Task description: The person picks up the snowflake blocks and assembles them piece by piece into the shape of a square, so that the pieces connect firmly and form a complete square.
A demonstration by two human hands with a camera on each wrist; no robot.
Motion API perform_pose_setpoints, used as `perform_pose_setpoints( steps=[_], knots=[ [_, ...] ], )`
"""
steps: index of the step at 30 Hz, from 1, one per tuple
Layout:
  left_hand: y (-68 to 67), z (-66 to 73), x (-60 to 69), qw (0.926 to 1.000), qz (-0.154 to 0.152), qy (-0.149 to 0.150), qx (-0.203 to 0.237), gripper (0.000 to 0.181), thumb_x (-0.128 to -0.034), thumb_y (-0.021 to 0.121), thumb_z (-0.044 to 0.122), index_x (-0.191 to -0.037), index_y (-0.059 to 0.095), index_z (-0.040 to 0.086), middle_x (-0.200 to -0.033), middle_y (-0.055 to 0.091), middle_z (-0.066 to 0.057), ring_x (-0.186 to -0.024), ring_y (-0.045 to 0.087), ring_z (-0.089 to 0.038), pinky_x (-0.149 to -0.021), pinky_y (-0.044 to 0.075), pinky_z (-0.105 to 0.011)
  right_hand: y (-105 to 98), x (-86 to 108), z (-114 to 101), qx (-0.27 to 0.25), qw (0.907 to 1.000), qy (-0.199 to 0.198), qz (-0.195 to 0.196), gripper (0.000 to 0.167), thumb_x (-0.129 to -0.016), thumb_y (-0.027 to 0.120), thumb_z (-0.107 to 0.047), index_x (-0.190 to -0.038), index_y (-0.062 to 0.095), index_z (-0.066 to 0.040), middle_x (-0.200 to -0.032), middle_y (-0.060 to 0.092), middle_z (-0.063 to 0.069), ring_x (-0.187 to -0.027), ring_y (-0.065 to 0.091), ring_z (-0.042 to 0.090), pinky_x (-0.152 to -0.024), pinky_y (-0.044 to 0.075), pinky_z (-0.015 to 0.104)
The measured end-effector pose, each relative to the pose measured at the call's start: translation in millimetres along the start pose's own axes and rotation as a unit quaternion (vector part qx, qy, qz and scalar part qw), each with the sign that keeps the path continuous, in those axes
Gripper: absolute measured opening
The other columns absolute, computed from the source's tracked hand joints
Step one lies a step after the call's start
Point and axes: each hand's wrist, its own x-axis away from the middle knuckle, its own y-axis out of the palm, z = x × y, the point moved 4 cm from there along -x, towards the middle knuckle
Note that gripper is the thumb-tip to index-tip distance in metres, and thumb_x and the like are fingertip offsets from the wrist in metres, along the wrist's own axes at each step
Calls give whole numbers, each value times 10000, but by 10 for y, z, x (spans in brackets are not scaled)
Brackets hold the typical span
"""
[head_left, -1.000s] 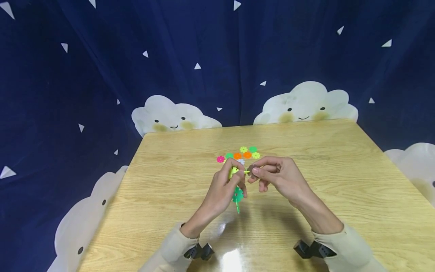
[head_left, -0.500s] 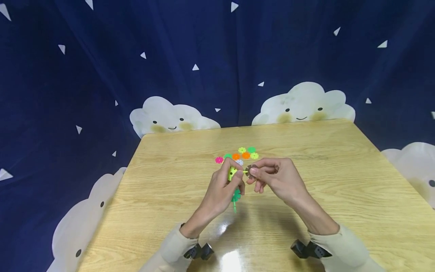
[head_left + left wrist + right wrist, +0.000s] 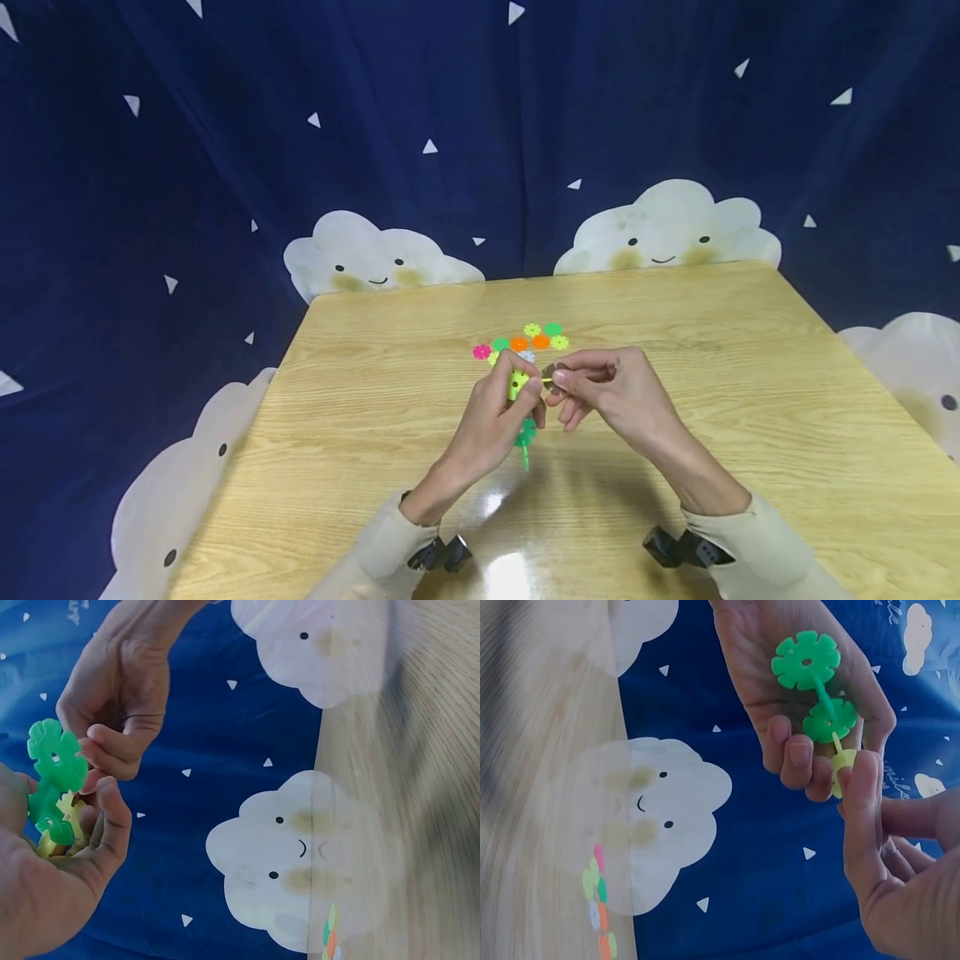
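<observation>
My left hand [image 3: 483, 421] pinches a yellow notched snowflake disc [image 3: 517, 385] between thumb and index finger. Linked to the yellow piece is a chain of green snowflake discs [image 3: 791, 667], which hangs by the palm in the right wrist view. Opposite, my right hand [image 3: 630, 396] pinches a brown snowflake disc [image 3: 554, 389] with thumb and fingertips. A thin yellow edge meets the brown disc between the two hands; whether they interlock is too small to tell. Fingers partly cover both pieces. The hands are held above the table, fingertips close together.
Several loose snowflake discs lie beyond the hands on the wooden table [image 3: 375, 375], among them a pink disc [image 3: 482, 352], an orange disc [image 3: 541, 342] and a white disc [image 3: 527, 357]. A dark blue curtain [image 3: 420, 100] with clouds stands behind the table.
The brown disc has tilted and shows less of its face than before. The yellow and green pieces have turned slightly. Both hands keep their holds, and the head view has shifted a little.
</observation>
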Motion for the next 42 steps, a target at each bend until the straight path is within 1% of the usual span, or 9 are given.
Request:
perform_pose_setpoints(
  steps=[5,10,13,16,19,25,32,37,42],
  knots=[
    [-11,27,5,10000,42,-20,-71,137,-1096,476,248,-1153,523,133,-765,683,-49,-688,649,-116,-580,483,-236,-53,-14,15,-3,9995,-209,-240,252,-1017,667,-82,-1177,697,111,-881,758,193,-653,737,270,-661,639,434],
    [-56,28,12,9997,217,-147,-33,146,-1049,515,195,-1180,561,148,-923,738,-37,-728,674,-116,-587,501,-245,-74,-48,5,190,9973,-434,-558,269,-1059,593,-93,-1229,689,93,-942,766,201,-696,739,274,-690,639,405],
    [-62,21,9,9997,151,-183,-55,193,-1027,506,185,-1208,560,143,-1007,728,-41,-712,668,-120,-592,521,-258,-78,-66,1,439,9955,-478,-696,256,-1059,593,-94,-1229,699,65,-953,769,183,-711,734,299,-694,637,393],
    [-33,10,11,9997,-38,-244,-34,198,-1049,477,197,-1227,541,137,-987,711,-73,-696,646,-125,-570,536,-273,-75,-85,12,647,9939,-417,-786,232,-1047,607,-74,-1234,708,19,-917,760,157,-708,726,303,-693,637,401],
    [7,-8,19,9992,-162,-356,4,182,-1100,433,225,-1220,536,135,-901,683,-93,-644,606,-120,-520,528,-263,-51,-116,33,750,9922,-362,-922,250,-1034,625,-61,-1271,697,-26,-876,759,125,-693,720,288,-702,637,430],
    [56,-45,22,9988,-68,-484,-47,223,-1133,375,258,-1109,544,114,-757,593,-53,-533,519,-98,-438,481,-239,27,-147,25,793,9873,-592,-1241,310,-1032,648,-118,-1332,656,-41,-829,771,89,-660,721,291,-693,631,418],
    [20,-18,21,9980,277,-463,-333,198,-1113,415,247,-1006,533,129,-689,536,16,-540,388,-71,-501,322,-215,4,-151,54,852,9888,-496,-1119,276,-1037,646,-143,-1300,680,-66,-813,755,101,-662,723,284,-688,624,380],
    [-7,-4,17,9972,482,-494,-285,172,-1097,441,211,-983,540,129,-716,526,29,-612,439,-74,-571,359,-219,-62,-167,71,700,9927,-448,-871,251,-1067,592,-146,-1268,690,-33,-819,740,129,-671,721,303,-680,632,404],
    [-27,-14,7,9965,609,-534,-209,166,-1083,443,199,-970,539,125,-718,529,26,-624,452,-79,-580,371,-221,-131,-194,99,566,9949,-463,-695,235,-1077,545,-96,-1230,689,8,-813,726,159,-652,703,295,-668,631,402]
  ],
)
